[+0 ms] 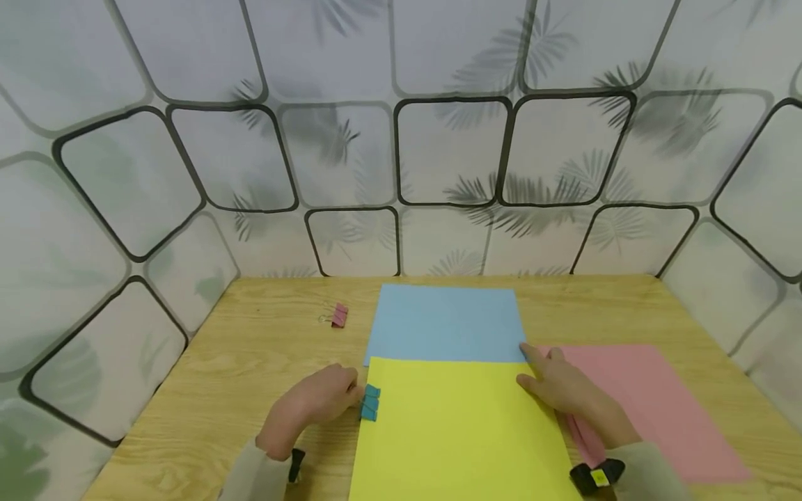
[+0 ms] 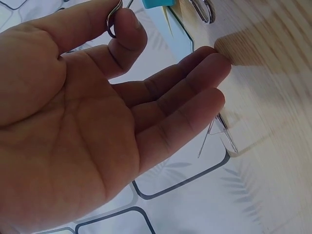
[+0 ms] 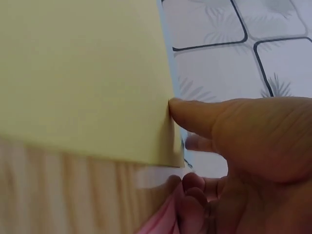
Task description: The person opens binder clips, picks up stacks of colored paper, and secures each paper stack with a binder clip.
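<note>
tabletop (image 1: pixel 263 334): teal clip (image 1: pixel 370 403) gripping paper (image 1: pixel 464 431)

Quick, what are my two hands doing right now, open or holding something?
Left hand: closed, pinching the teal binder clip by its wire handle.
Right hand: open, touching the yellow sheet near its corner.

Head view looks down; close right wrist view shares its yellow sheet (image 1: pixel 464 431)

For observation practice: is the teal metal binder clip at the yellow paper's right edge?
No, the yellow paper has the clip at its left edge.
</note>
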The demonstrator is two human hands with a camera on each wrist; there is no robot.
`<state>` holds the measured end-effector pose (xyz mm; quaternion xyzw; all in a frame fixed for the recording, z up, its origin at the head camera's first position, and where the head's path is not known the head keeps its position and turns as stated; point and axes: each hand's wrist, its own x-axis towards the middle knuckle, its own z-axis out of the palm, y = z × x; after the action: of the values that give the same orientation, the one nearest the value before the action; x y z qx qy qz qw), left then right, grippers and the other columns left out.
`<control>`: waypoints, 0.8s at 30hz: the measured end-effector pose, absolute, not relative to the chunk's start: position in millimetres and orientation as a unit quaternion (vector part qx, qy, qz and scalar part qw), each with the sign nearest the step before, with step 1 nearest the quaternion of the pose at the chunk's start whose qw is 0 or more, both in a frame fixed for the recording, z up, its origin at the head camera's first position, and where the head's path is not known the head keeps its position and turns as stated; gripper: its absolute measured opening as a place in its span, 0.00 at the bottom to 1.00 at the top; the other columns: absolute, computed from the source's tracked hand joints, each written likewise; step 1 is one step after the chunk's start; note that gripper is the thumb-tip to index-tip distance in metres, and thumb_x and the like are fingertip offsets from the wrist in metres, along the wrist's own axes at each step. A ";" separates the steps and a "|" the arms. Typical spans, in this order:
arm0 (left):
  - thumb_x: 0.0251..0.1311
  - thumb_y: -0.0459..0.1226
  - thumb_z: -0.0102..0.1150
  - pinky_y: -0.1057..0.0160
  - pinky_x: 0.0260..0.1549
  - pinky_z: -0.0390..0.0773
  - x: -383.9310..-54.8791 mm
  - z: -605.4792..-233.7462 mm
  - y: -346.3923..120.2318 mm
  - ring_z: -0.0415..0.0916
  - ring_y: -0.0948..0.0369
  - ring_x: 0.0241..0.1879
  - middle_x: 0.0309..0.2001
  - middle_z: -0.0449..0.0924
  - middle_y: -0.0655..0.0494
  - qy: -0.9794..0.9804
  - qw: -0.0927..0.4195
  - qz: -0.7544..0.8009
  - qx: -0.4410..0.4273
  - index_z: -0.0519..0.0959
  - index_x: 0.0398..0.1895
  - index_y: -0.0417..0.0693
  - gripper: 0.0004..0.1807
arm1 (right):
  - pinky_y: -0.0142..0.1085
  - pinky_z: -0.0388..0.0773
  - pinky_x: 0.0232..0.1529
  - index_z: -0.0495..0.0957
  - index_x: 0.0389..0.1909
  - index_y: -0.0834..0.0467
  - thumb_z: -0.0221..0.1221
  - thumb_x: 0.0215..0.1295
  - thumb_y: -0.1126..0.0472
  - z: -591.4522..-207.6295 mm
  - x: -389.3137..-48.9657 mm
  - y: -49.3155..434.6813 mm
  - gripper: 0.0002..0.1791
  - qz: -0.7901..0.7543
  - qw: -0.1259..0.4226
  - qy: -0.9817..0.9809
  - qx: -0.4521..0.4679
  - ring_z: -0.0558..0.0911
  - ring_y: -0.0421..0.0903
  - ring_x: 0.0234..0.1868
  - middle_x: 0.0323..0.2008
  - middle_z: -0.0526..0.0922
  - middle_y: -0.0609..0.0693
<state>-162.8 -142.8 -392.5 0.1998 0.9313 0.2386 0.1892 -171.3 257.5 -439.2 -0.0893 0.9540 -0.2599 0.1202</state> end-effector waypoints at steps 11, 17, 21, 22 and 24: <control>0.75 0.35 0.47 0.62 0.26 0.61 -163.4 -395.4 -139.2 0.58 0.59 0.23 0.21 0.61 0.54 0.937 0.174 0.232 0.195 0.69 0.25 0.46 0.15 | 0.57 0.79 0.36 0.54 0.77 0.62 0.55 0.72 0.41 -441.0 -178.5 261.5 0.43 -0.189 0.110 0.969 -0.115 0.81 0.64 0.37 0.55 0.61 0.84; 0.74 0.34 0.49 0.63 0.25 0.61 -161.0 -396.1 -138.4 0.58 0.60 0.21 0.21 0.62 0.54 0.939 0.181 0.234 0.175 0.69 0.24 0.45 0.15 | 0.58 0.79 0.37 0.51 0.77 0.61 0.56 0.71 0.41 -446.2 -177.1 262.2 0.45 -0.208 0.109 0.965 -0.115 0.82 0.64 0.37 0.57 0.61 0.83; 0.73 0.34 0.51 0.63 0.25 0.61 -162.5 -395.6 -139.1 0.59 0.60 0.21 0.20 0.63 0.54 0.940 0.179 0.228 0.181 0.71 0.23 0.45 0.15 | 0.52 0.78 0.33 0.55 0.76 0.61 0.56 0.71 0.41 -444.6 -177.7 262.0 0.42 -0.221 0.111 0.962 -0.114 0.80 0.56 0.33 0.55 0.62 0.81; 0.72 0.34 0.51 0.62 0.25 0.62 -163.1 -395.4 -139.1 0.59 0.60 0.21 0.20 0.63 0.54 0.939 0.179 0.228 0.184 0.71 0.23 0.45 0.15 | 0.52 0.78 0.33 0.56 0.76 0.61 0.56 0.71 0.41 -443.7 -178.1 262.0 0.42 -0.218 0.111 0.963 -0.114 0.80 0.56 0.33 0.56 0.62 0.82; 0.73 0.34 0.51 0.62 0.25 0.62 -164.0 -395.5 -139.0 0.60 0.59 0.21 0.20 0.63 0.54 0.937 0.182 0.228 0.189 0.72 0.23 0.45 0.15 | 0.54 0.78 0.35 0.55 0.76 0.61 0.55 0.72 0.41 -442.2 -178.4 261.6 0.42 -0.211 0.111 0.964 -0.115 0.81 0.61 0.36 0.57 0.61 0.83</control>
<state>-164.0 -139.0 -395.5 0.1891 0.9375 0.2283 0.1824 -178.4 261.6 -442.2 -0.1154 0.9643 -0.2109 0.1113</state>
